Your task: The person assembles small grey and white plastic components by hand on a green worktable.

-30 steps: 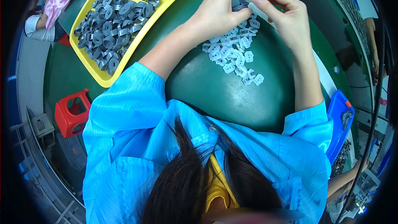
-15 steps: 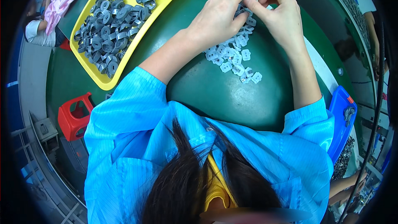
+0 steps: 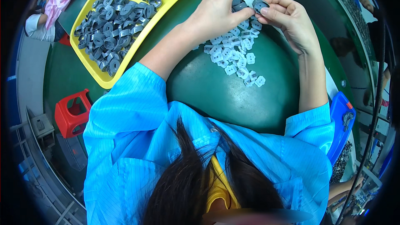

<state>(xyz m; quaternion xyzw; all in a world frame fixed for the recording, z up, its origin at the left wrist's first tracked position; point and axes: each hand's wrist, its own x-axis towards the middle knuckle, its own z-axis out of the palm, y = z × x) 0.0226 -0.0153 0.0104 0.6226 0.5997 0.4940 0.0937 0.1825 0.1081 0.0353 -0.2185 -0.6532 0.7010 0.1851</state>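
Observation:
My right hand (image 3: 293, 23) pinches a small grey ring-shaped plastic part (image 3: 259, 5) between thumb and fingertips. Just left of it, my left hand (image 3: 221, 8) curls around one or more similar grey parts (image 3: 238, 4) lying between its thumb and fingers. The tips of my left fingers reach close to the part in my right hand. Below both hands, small translucent white plastic pieces (image 3: 230, 70) are spread in a loose pile on the green table (image 3: 225, 96). My left hand partly covers the upper end of that pile.
A yellow tray (image 3: 168, 0) holding many grey ring-shaped parts (image 3: 110, 33) stands at the left. On the right is a blue tray (image 3: 336, 135) with a few grey parts. A red stool (image 3: 68, 116) is at the lower left. Other people's arms show at both sides.
My right hand has moved slightly right and down from my left hand; a grey ring-shaped part now shows in its pinch. Grey parts in my left hand are more visible.

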